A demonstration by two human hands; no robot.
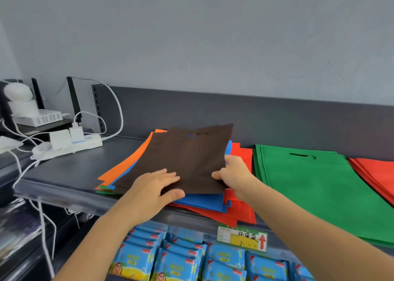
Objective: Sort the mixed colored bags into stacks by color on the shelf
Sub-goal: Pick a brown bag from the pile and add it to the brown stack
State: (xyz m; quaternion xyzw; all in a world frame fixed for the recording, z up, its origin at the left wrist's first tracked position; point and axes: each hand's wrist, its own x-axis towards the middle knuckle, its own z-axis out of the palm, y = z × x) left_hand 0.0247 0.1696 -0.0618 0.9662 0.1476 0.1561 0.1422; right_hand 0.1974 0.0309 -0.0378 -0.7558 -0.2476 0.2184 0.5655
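The brown bag (187,159) lies on top of the mixed pile (204,204) at the middle of the shelf (74,174). The left hand (153,187) rests on its near corner with straight fingers (168,175); the thumb is at the front edge, and I cannot tell if it goes under. The right hand (234,174) grips the right edge of the bag, thumb on top and fingers curled around the side.

There is a green stack (309,184) just beside the pile and a red stack (379,174) further right, but no brown stack is visible.

The bags look thin and slippery. If the right hand catches also the blue or red bag below, two colours may come away together. The pile already hangs over the front of the shelf, so a pull toward the person can drag loose bags off the edge. A move to the left may also push against the power strip (70,144) and its cables.
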